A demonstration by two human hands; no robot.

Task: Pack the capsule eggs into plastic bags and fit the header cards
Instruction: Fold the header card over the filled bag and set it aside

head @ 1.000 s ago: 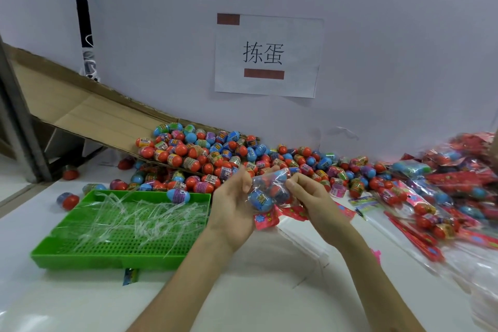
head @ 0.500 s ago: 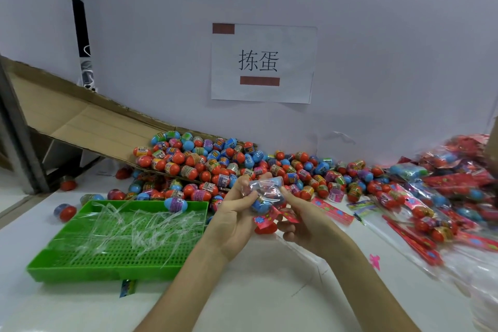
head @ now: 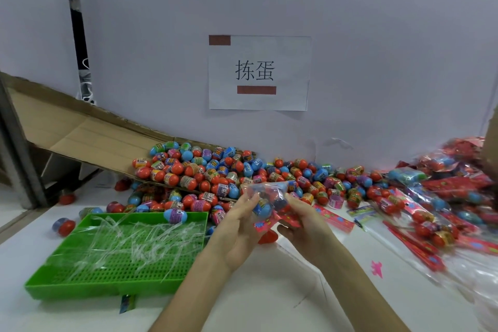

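A clear plastic bag (head: 265,198) with blue and red capsule eggs inside is held up between both hands over the white table. My left hand (head: 238,226) holds the bag's left side with thumb and fingers. My right hand (head: 301,219) grips the bag's right side and a red header card (head: 272,222) that lies under the bag. A large heap of loose capsule eggs (head: 215,170) lies behind, spilling off a cardboard ramp (head: 80,132).
A green perforated tray (head: 113,259) holding clear plastic strips sits at the left, one blue egg (head: 175,215) on its rim. Finished red-carded bags (head: 444,197) pile up at the right. Loose header cards (head: 334,217) lie near them. A paper sign (head: 258,73) hangs on the wall.
Both hands have lowered slightly with the bag. The red header card has come up under the bag, and my right hand has shifted lower onto it.
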